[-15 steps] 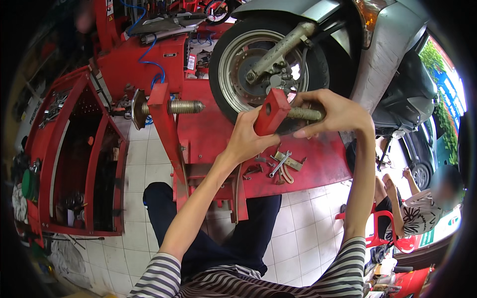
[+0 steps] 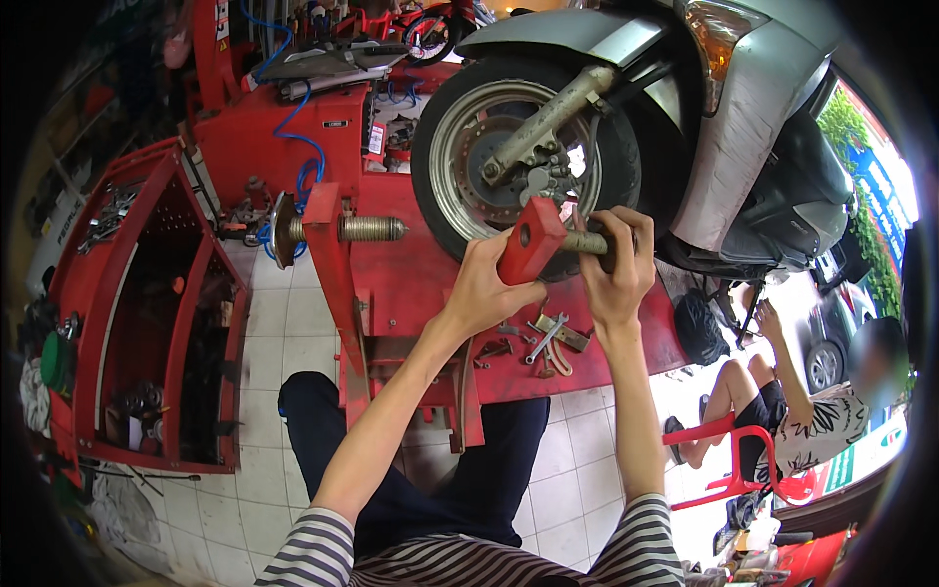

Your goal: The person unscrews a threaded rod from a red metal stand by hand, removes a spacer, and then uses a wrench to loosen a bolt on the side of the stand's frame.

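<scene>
My left hand [image 2: 489, 284] grips a red metal post [image 2: 533, 245] with a hole in its top, just below the scooter's front wheel [image 2: 460, 186]. My right hand [image 2: 614, 262] is wrapped round a threaded bolt [image 2: 577, 241] at that post's right side; its far end is hidden by my fingers. To the left stands another red post [image 2: 323, 210], with a threaded screw [image 2: 372, 228] through it and a dark round flange [image 2: 282, 230] on that screw. Spanners [image 2: 546, 339] and small metal parts lie on the red platform [image 2: 636, 323] below my hands.
A red tool cart [image 2: 108, 391] stands left on the tiled floor [image 2: 577, 470]. Blue hose [image 2: 308, 161] hangs behind the left post. The silver scooter [image 2: 734, 147] fills the upper right. A seated person [image 2: 822, 430] is on a red chair [image 2: 724, 430] at the right.
My right hand has turned more upright and moved left, its forearm swinging left. The post in my left hand sits slightly lower. The seated person's arm is raised higher.
</scene>
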### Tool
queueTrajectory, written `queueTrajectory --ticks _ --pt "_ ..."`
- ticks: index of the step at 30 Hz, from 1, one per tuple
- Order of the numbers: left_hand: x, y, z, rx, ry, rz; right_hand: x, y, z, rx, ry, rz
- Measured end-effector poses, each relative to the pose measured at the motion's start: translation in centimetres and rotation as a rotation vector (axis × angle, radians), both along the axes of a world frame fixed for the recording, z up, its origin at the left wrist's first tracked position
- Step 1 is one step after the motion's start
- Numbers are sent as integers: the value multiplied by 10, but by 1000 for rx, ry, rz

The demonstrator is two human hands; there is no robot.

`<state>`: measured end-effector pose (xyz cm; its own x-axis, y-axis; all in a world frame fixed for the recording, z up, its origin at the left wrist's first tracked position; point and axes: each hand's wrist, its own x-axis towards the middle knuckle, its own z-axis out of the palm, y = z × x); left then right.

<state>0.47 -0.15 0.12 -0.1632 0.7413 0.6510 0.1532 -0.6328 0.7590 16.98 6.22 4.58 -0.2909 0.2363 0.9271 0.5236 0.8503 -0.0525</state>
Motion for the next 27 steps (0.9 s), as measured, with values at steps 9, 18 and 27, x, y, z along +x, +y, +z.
queueTrajectory --ticks 9,18,27 --pt "0 0 -1 4 -2 9 30 -15 17 -829 54 555" --pt "0 5 -9 -2 -22 -16 51 4 60 -1237 -94 729" --pt "-1 5 -8 -15 -37 -38 45 9 40 -561 -163 507"
